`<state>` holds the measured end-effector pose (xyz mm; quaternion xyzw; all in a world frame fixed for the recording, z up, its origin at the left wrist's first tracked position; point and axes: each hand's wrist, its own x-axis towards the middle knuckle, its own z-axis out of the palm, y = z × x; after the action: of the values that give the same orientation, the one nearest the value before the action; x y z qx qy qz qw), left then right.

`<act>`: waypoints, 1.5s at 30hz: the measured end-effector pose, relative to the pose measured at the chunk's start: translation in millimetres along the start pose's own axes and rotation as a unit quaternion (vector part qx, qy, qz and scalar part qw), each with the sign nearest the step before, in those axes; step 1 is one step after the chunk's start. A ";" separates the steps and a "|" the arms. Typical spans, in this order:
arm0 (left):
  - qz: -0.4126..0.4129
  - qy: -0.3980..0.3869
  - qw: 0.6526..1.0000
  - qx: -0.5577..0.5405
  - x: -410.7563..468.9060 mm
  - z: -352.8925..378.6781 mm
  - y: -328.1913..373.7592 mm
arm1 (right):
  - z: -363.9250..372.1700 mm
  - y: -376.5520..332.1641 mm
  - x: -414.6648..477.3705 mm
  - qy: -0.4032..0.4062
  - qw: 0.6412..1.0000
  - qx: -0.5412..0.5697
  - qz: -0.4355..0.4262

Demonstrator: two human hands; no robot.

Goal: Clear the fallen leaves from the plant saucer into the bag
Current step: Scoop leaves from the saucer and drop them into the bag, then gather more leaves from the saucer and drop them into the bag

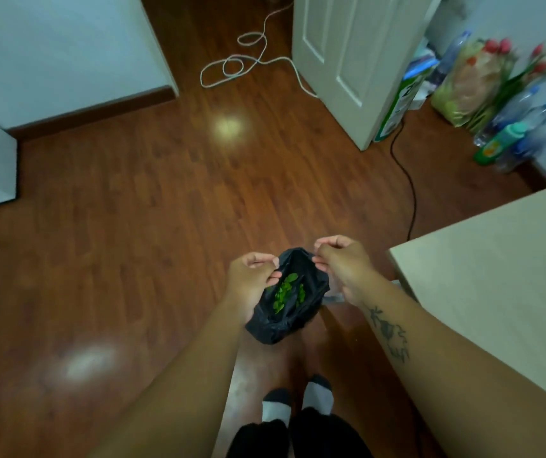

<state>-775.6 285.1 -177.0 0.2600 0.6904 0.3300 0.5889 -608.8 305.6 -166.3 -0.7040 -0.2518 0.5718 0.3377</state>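
Note:
A small black plastic bag hangs in the air above the wooden floor, held by both hands. Its mouth is spread apart and several green leaves lie inside. My left hand pinches the left rim of the bag. My right hand pinches the right rim. No plant saucer is in view.
A beige table corner stands at the right. A white door is ahead, with a white cable and a black cable on the floor. Bottles, bags and tulips line the far right wall. My socked feet are below.

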 end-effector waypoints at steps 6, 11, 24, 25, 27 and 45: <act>0.052 -0.079 0.996 -0.003 -51.9 10.2 81.1 | -24.3 -60.3 -70.6 0.033 0.994 0.089 -0.057; 0.095 -0.150 0.984 0.017 -82.3 39.7 113.4 | -71.6 -74.9 -109.6 0.092 0.982 0.132 -0.098; 0.150 -0.380 0.901 0.143 -186.6 208.5 102.1 | -251.9 -17.6 -204.1 0.332 0.901 0.251 -0.123; 0.156 -0.400 0.890 0.155 -197.6 225.0 97.0 | -268.5 -8.3 -211.9 0.348 0.893 0.259 -0.121; 0.166 -0.430 0.870 0.175 -215.9 253.1 85.9 | -295.6 9.4 -224.5 0.371 0.881 0.269 -0.118; 0.244 -0.514 0.753 0.331 -386.9 487.1 -51.4 | -549.6 172.5 -329.9 0.516 0.854 0.060 -0.041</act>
<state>-228.1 35.4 -11.0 0.7284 0.2632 0.0304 0.6318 -150.6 -153.0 -23.7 -0.8655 -0.0354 0.1261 0.4835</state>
